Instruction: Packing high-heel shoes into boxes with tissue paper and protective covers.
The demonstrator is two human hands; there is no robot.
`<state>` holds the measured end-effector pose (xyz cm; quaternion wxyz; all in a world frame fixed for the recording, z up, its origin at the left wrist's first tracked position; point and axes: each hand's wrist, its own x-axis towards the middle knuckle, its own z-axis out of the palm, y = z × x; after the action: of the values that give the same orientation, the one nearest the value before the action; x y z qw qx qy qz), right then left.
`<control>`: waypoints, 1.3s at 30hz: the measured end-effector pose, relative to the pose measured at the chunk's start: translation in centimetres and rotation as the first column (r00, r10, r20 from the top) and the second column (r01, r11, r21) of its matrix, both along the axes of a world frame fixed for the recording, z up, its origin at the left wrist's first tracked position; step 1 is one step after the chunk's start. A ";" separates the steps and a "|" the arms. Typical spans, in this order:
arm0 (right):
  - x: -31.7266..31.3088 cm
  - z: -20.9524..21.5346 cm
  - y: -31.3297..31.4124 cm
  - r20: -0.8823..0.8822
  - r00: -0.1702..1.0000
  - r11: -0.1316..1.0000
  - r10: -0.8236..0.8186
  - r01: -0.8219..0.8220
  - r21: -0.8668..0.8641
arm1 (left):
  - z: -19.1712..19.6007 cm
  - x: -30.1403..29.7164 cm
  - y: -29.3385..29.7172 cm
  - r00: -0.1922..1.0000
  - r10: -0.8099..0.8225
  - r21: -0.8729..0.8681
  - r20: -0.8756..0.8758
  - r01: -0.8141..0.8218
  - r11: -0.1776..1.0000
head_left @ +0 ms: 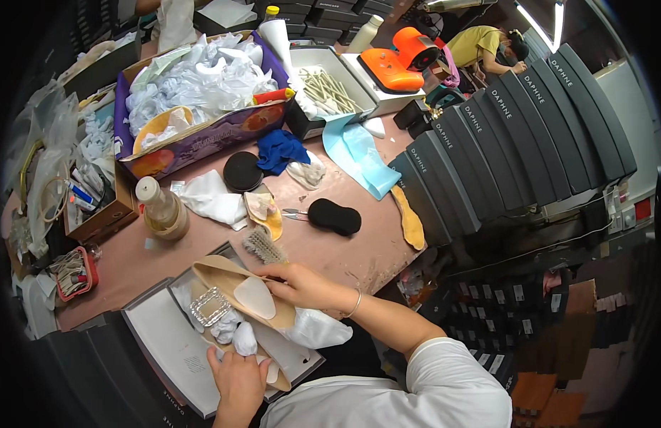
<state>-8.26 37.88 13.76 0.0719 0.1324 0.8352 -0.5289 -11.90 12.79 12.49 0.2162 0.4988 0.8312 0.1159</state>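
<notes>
The open shoe box [175, 347] at the near table edge serves as the reference landmark. 2 beige flat shoes lie over the box. The upper shoe [223, 274] rests sole-up across the far corner of the box, with a pale heel pad [255, 297] on its surface. The right hand [302, 285] closes lightly on the far edge of this shoe, fingers curled around it. The lower shoe [213, 308], with a square rhinestone buckle, sits inside the box and is stuffed with white tissue [239, 337]. The left hand [238, 378] presses on the near end of this shoe; whether its fingers clamp anything cannot be told.

Progress, as judged: 1 shoe is stuffed and seated in the box. The other shoe is not yet stuffed or seated, and the box is not closed.

Clearance: a wire brush [263, 246] lies just beyond the box, near the right hand. A black sponge [334, 216] and small scissors [295, 212] lie farther beyond the box. A glue bottle [159, 203] stands beyond the box to the left. A stack of grey boxes [516, 135] leans well to the right of the box. The table edge runs under the box, which overhangs it toward the person.
</notes>
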 end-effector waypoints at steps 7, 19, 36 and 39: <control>-2.1 1.2 -1.4 -0.229 0.972 0.990 -0.051 0.079 0.115 | -1.6 0.1 0.1 0.997 -0.003 0.046 -0.073 0.006 0.999; -5.3 3.0 1.0 -0.083 0.833 0.801 0.548 -0.551 -0.234 | 8.7 -8.8 -4.9 0.772 0.343 0.535 0.536 -0.624 0.569; 5.2 9.4 -12.4 -0.326 0.772 0.801 0.546 -0.367 0.473 | 0.9 5.2 -6.2 -0.475 -0.281 -0.308 0.834 -0.823 0.478; 6.8 4.4 -15.0 -0.311 0.827 0.818 0.468 -0.272 0.508 | -0.9 7.4 -4.9 -0.275 -0.237 -0.201 0.932 -0.935 0.294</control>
<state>-1.48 22.92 18.16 -0.0384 -0.1415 0.9374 -0.3158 -4.53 7.88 11.55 0.3986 -0.1178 0.3597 0.8354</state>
